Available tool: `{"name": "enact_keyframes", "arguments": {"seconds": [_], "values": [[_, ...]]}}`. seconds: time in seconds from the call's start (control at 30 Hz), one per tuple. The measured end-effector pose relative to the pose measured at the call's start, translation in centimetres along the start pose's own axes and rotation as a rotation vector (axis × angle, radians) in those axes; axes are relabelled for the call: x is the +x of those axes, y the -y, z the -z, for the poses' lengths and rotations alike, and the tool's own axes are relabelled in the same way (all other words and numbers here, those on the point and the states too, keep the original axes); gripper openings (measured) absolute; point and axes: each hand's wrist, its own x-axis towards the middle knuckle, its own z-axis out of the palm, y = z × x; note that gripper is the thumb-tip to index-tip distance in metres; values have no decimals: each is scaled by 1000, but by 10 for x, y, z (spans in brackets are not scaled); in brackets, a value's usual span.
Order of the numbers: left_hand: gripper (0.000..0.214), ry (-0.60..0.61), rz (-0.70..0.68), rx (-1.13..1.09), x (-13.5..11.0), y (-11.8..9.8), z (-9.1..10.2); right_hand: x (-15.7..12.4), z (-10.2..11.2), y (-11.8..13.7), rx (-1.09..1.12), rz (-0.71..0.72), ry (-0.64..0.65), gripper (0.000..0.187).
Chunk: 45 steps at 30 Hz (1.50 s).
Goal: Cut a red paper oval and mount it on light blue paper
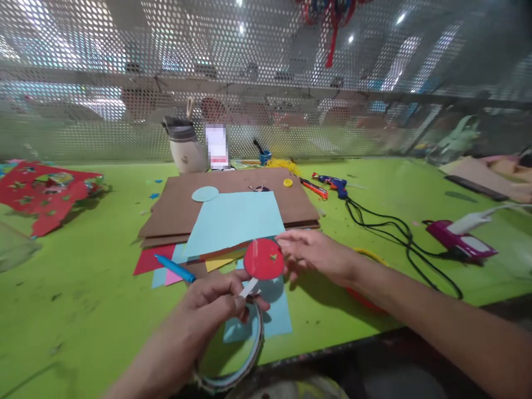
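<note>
My left hand (214, 302) is closed on a roll of tape (258, 338), which hangs below the fingers near the table's front edge. A short white strip (248, 288) sticks out between its thumb and fingers. My right hand (311, 252) pinches the right edge of a red paper circle (258, 265). The circle has a small star-shaped cutout and a shiny band of tape on its left part. It is held just above the left fingertips. Under the hands lies light blue paper (279, 310), and a larger light blue sheet (241, 219) is behind them.
Brown cardboard sheets (166, 208) bear a light blue circle (205, 194) and a yellow button-like disc (288, 183). A blue pen (177, 269) lies left, cut red paper (39, 191) farther left. At right are a glue gun (332, 184), black cord (388, 221) and power strip (461, 241).
</note>
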Motion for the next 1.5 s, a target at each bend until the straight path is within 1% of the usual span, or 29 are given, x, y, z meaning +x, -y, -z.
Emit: {"name": "enact_keyframes", "arguments": {"seconds": [0.1,0.2,0.27,0.3,0.37,0.43,0.57,0.63,0.77,0.8,0.87,0.9,0.93,0.97,1.0,1.07,1.13,1.2,1.3,1.37,1.43,1.5], "values": [[18,20,-42,47,-3,8,4,15,-10,-7,41,27,-5,28],[22,82,-80,126,-4,9,10,18,-15,-11,25,27,9,28],[24,83,-57,185,-4,5,15,19,-16,-12,11,33,18,31],[24,61,-34,187,-5,2,18,19,-16,-12,7,42,20,33],[23,12,14,132,-7,-4,25,17,-15,-13,11,62,20,35],[19,-24,30,30,-9,-9,33,12,-16,-14,21,64,19,35],[3,-65,-13,-123,-14,-12,46,1,-23,-23,10,13,45,32],[9,-63,-17,-178,-17,-11,47,-2,-28,-30,-34,-10,46,30],[28,11,-59,-229,-24,-9,37,-5,-30,-36,-143,-31,15,27],[32,32,-78,-233,-26,-9,33,-8,-28,-35,-187,-3,-20,27],[38,49,-109,-224,-28,-8,26,-17,-27,-27,-357,148,-143,23],[41,45,-129,-210,-29,-7,23,-23,-27,-22,-476,263,-214,17],[43,41,-157,-191,-30,-5,20,-30,-28,-16,-582,362,-249,8],[45,33,-190,-166,-30,-4,16,-37,-30,-10,-619,403,-230,6],[47,19,-225,-132,-31,-2,12,-43,-33,-4,-594,399,-182,11],[53,-18,-302,-40,-34,2,2,-52,-41,4,-424,307,-55,17],[61,-74,-368,59,-38,5,-10,-56,-49,7,-244,208,44,19],[65,-169,-397,135,-43,6,-23,-56,-53,6,-142,154,104,19],[67,-304,-409,210,-48,8,-40,-53,-54,4,-106,126,115,20],[67,-336,-436,241,-49,11,-46,-54,-53,3,-95,104,106,21],[65,-364,-468,259,-48,13,-50,-56,-51,-1,-93,99,70,24],[59,-414,-473,252,-47,14,-53,-61,-52,-10,-138,151,-9,26]]}}
